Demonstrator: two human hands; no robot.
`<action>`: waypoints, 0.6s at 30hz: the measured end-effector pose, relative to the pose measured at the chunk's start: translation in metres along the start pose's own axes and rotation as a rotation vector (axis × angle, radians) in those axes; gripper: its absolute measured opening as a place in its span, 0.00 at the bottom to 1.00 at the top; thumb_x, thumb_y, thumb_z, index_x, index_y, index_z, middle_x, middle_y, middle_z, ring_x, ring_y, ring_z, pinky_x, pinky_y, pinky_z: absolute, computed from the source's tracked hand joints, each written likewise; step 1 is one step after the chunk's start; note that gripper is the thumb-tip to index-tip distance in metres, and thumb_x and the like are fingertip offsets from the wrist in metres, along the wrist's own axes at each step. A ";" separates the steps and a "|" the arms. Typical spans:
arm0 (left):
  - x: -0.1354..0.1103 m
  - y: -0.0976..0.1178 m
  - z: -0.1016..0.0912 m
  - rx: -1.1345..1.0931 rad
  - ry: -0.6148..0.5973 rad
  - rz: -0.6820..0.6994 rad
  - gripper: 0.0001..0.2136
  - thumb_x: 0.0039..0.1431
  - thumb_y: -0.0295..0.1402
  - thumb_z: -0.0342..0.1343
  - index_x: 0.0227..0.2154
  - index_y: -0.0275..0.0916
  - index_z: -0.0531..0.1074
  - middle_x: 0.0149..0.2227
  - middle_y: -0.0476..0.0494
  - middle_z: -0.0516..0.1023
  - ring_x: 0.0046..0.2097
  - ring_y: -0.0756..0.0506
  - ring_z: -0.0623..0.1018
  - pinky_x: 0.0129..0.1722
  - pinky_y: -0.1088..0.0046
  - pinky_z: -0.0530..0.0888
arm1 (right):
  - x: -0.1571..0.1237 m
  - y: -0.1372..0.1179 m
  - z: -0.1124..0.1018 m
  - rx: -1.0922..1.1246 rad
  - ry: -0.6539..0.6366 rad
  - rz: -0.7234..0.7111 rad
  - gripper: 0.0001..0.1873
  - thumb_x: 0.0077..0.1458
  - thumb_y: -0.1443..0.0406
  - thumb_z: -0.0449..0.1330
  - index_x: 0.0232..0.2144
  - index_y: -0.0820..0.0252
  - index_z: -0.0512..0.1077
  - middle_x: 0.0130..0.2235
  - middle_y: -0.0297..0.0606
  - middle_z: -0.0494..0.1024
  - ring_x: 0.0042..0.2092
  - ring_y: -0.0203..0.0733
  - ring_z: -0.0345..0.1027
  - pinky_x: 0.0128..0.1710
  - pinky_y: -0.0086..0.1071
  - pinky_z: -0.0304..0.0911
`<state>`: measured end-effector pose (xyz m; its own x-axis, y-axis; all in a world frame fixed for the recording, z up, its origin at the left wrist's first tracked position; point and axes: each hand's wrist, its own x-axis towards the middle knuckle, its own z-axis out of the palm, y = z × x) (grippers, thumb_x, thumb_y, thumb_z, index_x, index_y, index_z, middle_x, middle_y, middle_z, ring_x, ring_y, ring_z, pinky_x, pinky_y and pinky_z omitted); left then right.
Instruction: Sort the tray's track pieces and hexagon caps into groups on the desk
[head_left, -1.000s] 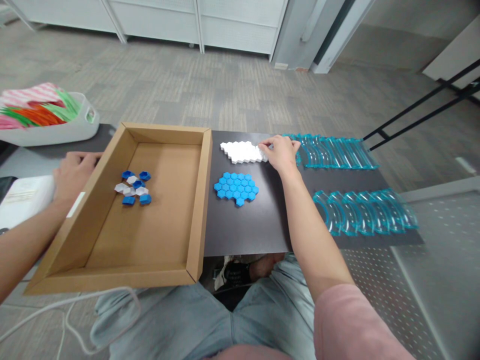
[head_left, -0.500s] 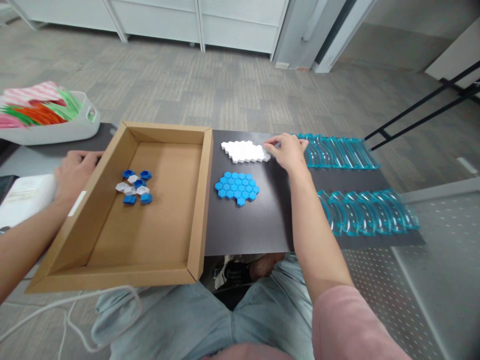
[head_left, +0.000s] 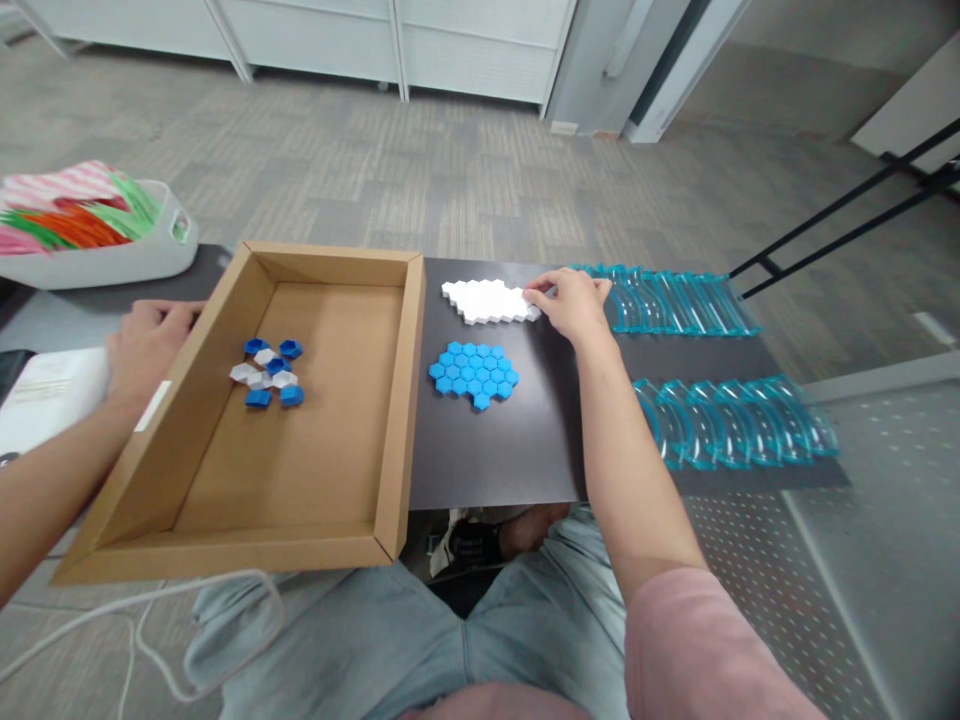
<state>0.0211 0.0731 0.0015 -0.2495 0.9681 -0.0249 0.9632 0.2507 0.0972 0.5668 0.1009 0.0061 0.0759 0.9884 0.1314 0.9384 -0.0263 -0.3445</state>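
At the right end of a patch of white hexagonal tiles [head_left: 487, 300], my right hand [head_left: 574, 305] has thumb and fingertips pinched on one white tile at the edge. The tile is mostly covered by the fingers. Nearer to me lies a patch of blue hexagonal tiles [head_left: 474, 372], joined edge to edge. My left hand [head_left: 154, 340] rests outside the left wall of a cardboard box [head_left: 322, 480], fingers extended and their tips partly hidden by the wall. Several loose blue and white hexagonal pieces [head_left: 271, 367] sit inside the box.
Two rows of clear teal-edged curved plastic pieces [head_left: 675, 303] lie on the dark table [head_left: 495, 460] at the right. A white bin [head_left: 150, 250] of colourful packets stands at far left, with a white device [head_left: 56, 400] nearer. A white cable [head_left: 225, 578] hangs in front.
My right hand has shifted very slightly left against the end of the white patch. The left hand, the box and the tile patches look unchanged.
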 end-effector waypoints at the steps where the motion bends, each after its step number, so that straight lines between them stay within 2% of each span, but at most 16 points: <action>1: 0.000 0.000 0.000 -0.001 0.000 0.003 0.41 0.73 0.49 0.30 0.74 0.33 0.72 0.69 0.18 0.71 0.72 0.22 0.70 0.72 0.37 0.69 | 0.000 0.000 0.001 -0.007 0.006 -0.002 0.11 0.73 0.57 0.65 0.45 0.48 0.88 0.50 0.43 0.89 0.52 0.56 0.74 0.54 0.49 0.47; 5: 0.003 -0.004 0.001 -0.011 -0.008 -0.001 0.38 0.72 0.49 0.34 0.74 0.35 0.72 0.69 0.19 0.72 0.72 0.23 0.69 0.72 0.37 0.67 | 0.002 0.001 0.001 0.003 0.024 -0.004 0.11 0.73 0.57 0.64 0.46 0.48 0.88 0.50 0.43 0.89 0.51 0.56 0.75 0.54 0.49 0.49; 12: -0.002 -0.003 0.003 -0.042 0.024 -0.028 0.35 0.74 0.49 0.34 0.74 0.43 0.73 0.71 0.25 0.72 0.72 0.24 0.70 0.73 0.44 0.67 | 0.001 0.008 -0.011 0.063 0.078 0.003 0.12 0.71 0.56 0.64 0.46 0.51 0.87 0.51 0.46 0.88 0.50 0.56 0.73 0.58 0.52 0.49; 18: -0.011 0.005 -0.005 -0.012 -0.021 0.022 0.33 0.78 0.43 0.39 0.75 0.35 0.70 0.71 0.18 0.69 0.71 0.23 0.69 0.71 0.42 0.67 | -0.005 -0.005 -0.021 0.057 0.125 -0.089 0.14 0.74 0.55 0.61 0.46 0.51 0.85 0.50 0.45 0.86 0.50 0.56 0.73 0.61 0.54 0.50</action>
<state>0.0279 0.0640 0.0072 -0.2259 0.9732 -0.0435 0.9671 0.2294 0.1103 0.5687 0.0927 0.0262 0.0379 0.9600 0.2773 0.9229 0.0728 -0.3781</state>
